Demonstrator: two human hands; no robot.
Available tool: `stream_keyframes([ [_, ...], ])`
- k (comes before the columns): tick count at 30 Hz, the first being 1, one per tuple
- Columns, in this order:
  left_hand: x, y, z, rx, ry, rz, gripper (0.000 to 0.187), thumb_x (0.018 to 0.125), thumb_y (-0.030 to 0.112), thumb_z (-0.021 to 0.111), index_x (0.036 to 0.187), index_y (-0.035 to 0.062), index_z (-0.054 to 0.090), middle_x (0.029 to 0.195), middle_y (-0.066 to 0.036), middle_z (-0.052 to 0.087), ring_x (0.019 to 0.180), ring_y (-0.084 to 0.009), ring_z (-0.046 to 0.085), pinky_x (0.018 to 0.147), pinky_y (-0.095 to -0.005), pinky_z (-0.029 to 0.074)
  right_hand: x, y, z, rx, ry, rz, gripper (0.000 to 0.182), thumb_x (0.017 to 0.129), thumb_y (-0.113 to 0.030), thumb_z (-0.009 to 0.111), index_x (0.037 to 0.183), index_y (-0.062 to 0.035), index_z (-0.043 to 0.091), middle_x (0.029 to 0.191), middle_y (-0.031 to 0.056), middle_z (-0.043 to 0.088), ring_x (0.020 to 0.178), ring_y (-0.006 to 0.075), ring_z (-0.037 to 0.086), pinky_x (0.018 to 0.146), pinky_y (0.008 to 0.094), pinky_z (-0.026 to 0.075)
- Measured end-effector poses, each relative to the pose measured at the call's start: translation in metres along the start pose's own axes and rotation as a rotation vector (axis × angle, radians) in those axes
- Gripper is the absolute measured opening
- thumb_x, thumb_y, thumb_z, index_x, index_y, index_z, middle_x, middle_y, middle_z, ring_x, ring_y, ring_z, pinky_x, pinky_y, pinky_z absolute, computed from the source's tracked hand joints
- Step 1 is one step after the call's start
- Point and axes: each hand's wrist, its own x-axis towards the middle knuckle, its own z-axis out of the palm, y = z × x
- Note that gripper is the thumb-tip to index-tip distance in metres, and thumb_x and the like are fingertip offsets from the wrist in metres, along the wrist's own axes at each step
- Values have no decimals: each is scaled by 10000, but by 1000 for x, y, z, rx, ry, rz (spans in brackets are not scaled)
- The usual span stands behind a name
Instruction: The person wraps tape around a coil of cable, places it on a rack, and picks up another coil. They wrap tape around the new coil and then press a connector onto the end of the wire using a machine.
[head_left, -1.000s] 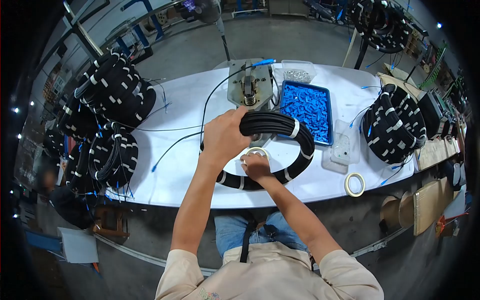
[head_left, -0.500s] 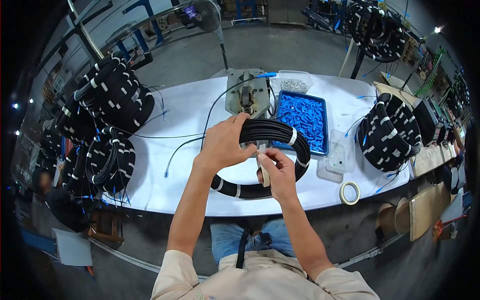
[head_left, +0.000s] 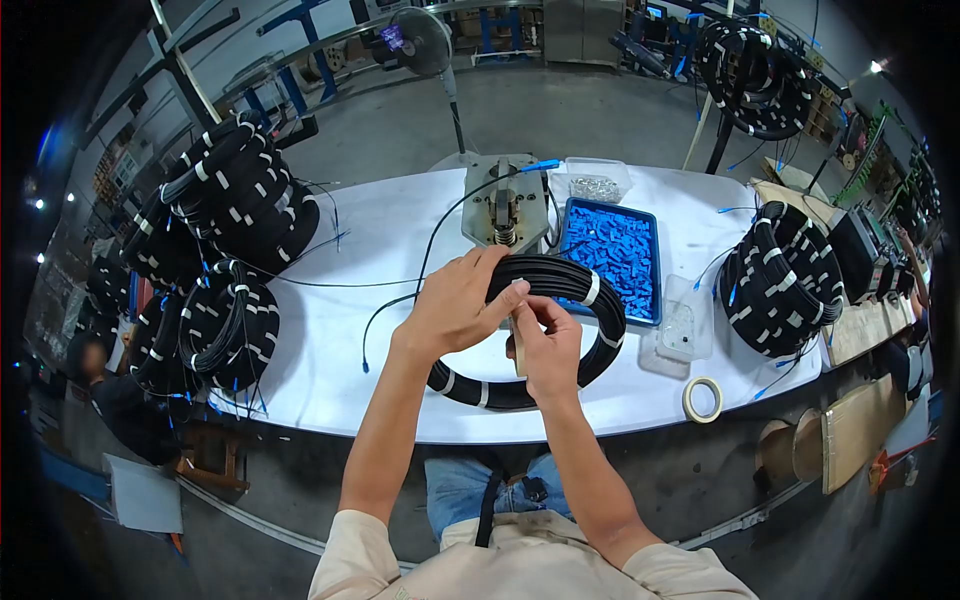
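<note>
A coil of black cable (head_left: 606, 318) bound with white bands lies on the white-topped table in front of me. My left hand (head_left: 455, 303) is closed round its upper left part, thumb pointing right toward the tape. Inside the ring, my right hand (head_left: 552, 357) grips a cream tape roll (head_left: 520, 352), seen edge-on and partly covered by the fingers. My right fingertips are close to my left thumb, under the coil's upper part. Whether a tape strip sticks to the cable there is hidden. A cable end with a blue connector (head_left: 366, 366) trails left.
Behind the coil stands a metal fixture (head_left: 482, 212). A blue tray (head_left: 657, 270) of small blue parts sits right of it, with clear plastic boxes (head_left: 650, 352) nearby. Another tape roll (head_left: 690, 404) lies at the front right. Banded coils are stacked left (head_left: 240, 185) and right (head_left: 775, 280).
My left thumb has moved up and over toward the coil's upper part. My right hand, with the tape roll, has come in closer to it. The view has shifted slightly.
</note>
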Motion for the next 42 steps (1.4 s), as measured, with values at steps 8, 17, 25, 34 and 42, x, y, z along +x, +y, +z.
stream_keyframes([
  [8, 1, 1, 5, 37, 93, -10, 443, 921, 389, 545, 1173, 24, 560, 972, -150, 640, 905, -329, 618, 780, -398, 478, 3, 1, -9, -142, -15, -31, 217, 896, -171, 666, 913, 45, 681, 645, 27, 593, 471, 70, 508, 429, 221, 381],
  [17, -1, 1, 4, 60, 88, -24, 459, 920, 426, 556, 1149, 29, 569, 966, -143, 648, 887, -324, 623, 757, -391, 486, -4, 45, -9, -161, 61, -210, 280, 955, -162, 557, 1131, 49, 609, 810, 64, 673, 676, 73, 558, 638, 230, 446],
  [25, -11, 5, -9, 45, 53, -18, 506, 920, 440, 555, 1237, 46, 528, 976, -152, 648, 898, -336, 623, 758, -399, 488, 38, 70, -20, -238, -111, -470, 233, 887, -10, 605, 1114, 38, 584, 1083, 136, 637, 1028, 225, 590, 904, 338, 446],
  [34, -7, 16, -11, -52, 15, 81, 488, 885, 404, 621, 1295, 150, 543, 1167, -149, 629, 1027, -319, 615, 846, -384, 494, 46, 68, -31, -273, -36, -483, 320, 876, -7, 616, 1182, 13, 523, 1122, 147, 601, 1053, 263, 588, 925, 362, 448],
  [42, -5, 16, -8, -139, 55, 26, 427, 860, 377, 665, 1192, 114, 614, 1151, -119, 647, 1018, -304, 629, 852, -353, 502, 3, -2, -52, -1095, -379, -116, 296, 836, -201, 707, 1040, 2, 639, 913, 127, 663, 770, 200, 640, 711, 334, 507],
])
